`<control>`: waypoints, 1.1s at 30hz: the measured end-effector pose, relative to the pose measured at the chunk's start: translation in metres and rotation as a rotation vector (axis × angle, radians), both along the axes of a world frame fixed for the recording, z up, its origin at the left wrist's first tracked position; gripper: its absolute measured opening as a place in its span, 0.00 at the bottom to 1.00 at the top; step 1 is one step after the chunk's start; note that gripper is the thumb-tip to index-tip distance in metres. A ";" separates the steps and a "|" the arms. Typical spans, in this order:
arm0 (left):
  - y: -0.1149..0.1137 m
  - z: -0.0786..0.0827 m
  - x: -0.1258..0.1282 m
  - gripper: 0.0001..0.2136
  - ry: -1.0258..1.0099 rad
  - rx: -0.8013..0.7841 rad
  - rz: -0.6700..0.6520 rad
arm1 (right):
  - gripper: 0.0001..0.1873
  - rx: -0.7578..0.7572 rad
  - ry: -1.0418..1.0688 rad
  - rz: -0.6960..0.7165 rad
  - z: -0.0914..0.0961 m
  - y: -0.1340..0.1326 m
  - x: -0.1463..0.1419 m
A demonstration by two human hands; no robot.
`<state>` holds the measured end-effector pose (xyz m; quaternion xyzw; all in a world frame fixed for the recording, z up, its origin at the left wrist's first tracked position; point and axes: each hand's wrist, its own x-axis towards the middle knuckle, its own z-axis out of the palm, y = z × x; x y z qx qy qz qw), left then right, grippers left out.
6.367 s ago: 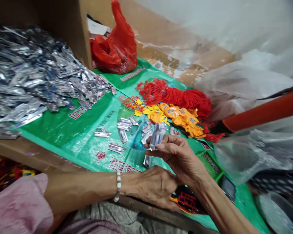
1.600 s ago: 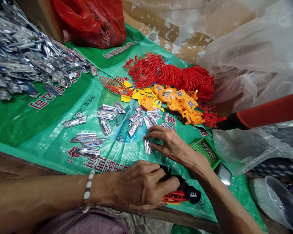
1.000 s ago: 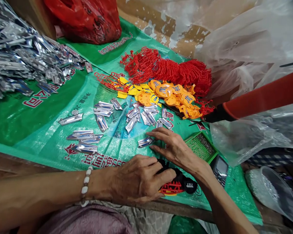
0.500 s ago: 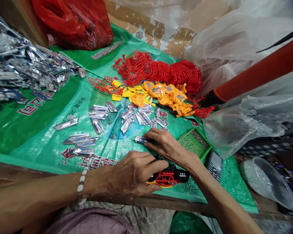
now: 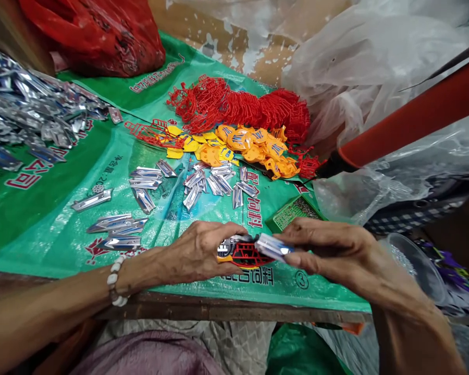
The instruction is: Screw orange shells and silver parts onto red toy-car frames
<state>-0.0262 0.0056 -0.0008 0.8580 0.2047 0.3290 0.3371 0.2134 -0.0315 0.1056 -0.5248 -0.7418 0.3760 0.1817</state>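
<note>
My left hand (image 5: 203, 249) is closed around a toy car (image 5: 248, 254) with a red lattice frame, a yellow lower edge and dark wheels, held above the front of the sheet. Between the thumb and fingers of my right hand (image 5: 324, 250) is a silver plastic piece (image 5: 272, 247) with blue marks. That piece is at the car's right end; whether they touch I cannot tell. Loose silver pieces (image 5: 195, 187) lie in small groups beyond my hands. Orange car shells (image 5: 254, 143) and red lattice frames (image 5: 242, 107) are heaped behind them.
A green tray of small metal parts (image 5: 297, 212) sits behind my right hand. A large silver heap (image 5: 35, 104) and a red bag (image 5: 97, 36) occupy the left. From the right a thick red pole (image 5: 410, 112) slants in, before clear plastic bags (image 5: 347, 67). A clear tub (image 5: 418, 265) stands lower right.
My right hand has picked up a silver piece from the sheet and brought it to the car. My left hand has lifted and turned the car. The view has shifted slightly.
</note>
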 end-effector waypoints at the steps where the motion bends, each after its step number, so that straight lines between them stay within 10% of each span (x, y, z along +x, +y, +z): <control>1: 0.000 0.000 0.000 0.21 -0.001 0.002 -0.002 | 0.10 0.042 -0.031 0.064 -0.002 -0.004 -0.002; 19: 0.001 0.004 0.001 0.21 0.071 -0.015 -0.020 | 0.14 0.293 -0.166 0.305 -0.016 -0.004 -0.022; 33: 0.000 0.005 0.004 0.12 -0.030 -0.112 0.026 | 0.19 0.632 -0.163 -0.020 -0.058 -0.029 -0.028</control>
